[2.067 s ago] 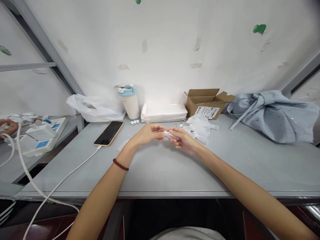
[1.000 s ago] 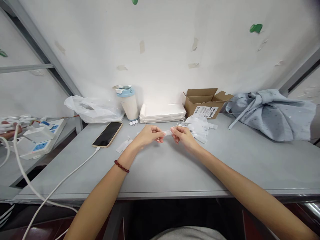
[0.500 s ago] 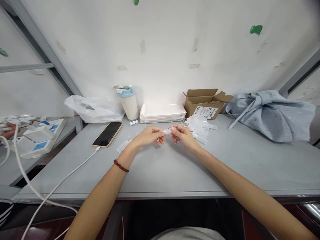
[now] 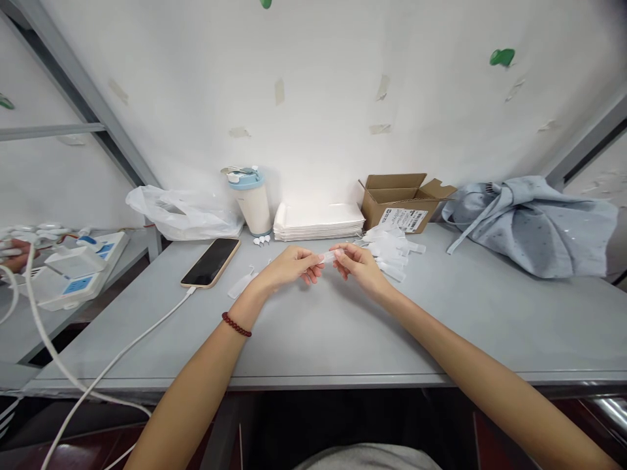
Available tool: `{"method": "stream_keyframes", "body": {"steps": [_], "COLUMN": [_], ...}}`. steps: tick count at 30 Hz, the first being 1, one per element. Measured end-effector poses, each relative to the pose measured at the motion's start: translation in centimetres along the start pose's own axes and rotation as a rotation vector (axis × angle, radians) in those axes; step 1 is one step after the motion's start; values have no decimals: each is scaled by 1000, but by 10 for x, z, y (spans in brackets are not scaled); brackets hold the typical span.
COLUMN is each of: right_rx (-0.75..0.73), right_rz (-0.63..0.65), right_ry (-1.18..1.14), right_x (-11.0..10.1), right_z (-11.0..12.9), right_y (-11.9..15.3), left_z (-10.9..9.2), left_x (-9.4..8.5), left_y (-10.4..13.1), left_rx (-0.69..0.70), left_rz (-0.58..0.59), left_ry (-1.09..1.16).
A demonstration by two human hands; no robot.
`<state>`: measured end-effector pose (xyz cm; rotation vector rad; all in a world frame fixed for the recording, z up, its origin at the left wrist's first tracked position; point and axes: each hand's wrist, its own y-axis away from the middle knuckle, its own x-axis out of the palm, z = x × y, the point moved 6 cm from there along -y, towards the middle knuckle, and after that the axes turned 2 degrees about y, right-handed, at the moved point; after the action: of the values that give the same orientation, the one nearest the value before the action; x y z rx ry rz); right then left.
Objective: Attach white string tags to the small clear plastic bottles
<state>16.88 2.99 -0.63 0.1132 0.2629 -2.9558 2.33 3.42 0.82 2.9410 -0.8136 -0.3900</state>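
Observation:
Between my two hands is a small translucent plastic piece point(image 4: 329, 257), held level above the grey table. My left hand point(image 4: 296, 265) pinches its left end with thumb and fingers; a dark red bead bracelet circles that wrist. On the right end, my right hand point(image 4: 356, 264) closes its thumb and fingertips. Just beyond my right hand lies a loose pile of similar translucent pieces point(image 4: 392, 248). A few more clear pieces point(image 4: 241, 283) rest on the table left of my left hand, partly covered by it.
Along the wall stand a plastic bag point(image 4: 186, 214), a cup point(image 4: 253, 205), stacked white packets point(image 4: 318, 223), an open cardboard box point(image 4: 396, 202) and a grey-blue cloth bag point(image 4: 543, 228). A phone point(image 4: 211, 262) with a white cable lies left. Another person's hand point(image 4: 17, 254) shows far left.
Both hands stay in nearly the same place, gripping the same plastic piece. Only slight finger movement shows.

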Motion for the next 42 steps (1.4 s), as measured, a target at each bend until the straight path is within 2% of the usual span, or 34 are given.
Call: {"method": "stream_keyframes", "body": {"steps": [6, 12, 17, 21, 24, 27, 35, 39, 42], "right_rx": [-16, -15, 71, 96, 50, 22, 81, 114, 123], "right_rz": [-3, -11, -54, -49, -49, -57, -81, -81, -106], "right_ry": [25, 34, -54, -131, -102, -33, 65, 63, 57], "right_x": [0, -2, -4, -1, 0, -1, -5, -5, -7], "right_z": [0, -4, -10, -4, 2, 0, -16, -20, -24], "right_y": [0, -1, -2, 0, 2, 1, -2, -3, -4], "left_z": [-6, -8, -10, -7, -4, -5, -9, -9, -11], "left_x": [-2, -3, 3, 7, 8, 11, 20, 24, 28], "left_y": [2, 2, 3, 2, 2, 3, 5, 4, 5], "left_rx": [53, 169, 235, 192, 126, 128, 242, 333, 351], "left_rz": [-18, -91, -178, -83, 10, 44, -9, -96, -143], "left_ry": [-121, -319, -472, -403, -346, -340, -633, -837, -921]}}
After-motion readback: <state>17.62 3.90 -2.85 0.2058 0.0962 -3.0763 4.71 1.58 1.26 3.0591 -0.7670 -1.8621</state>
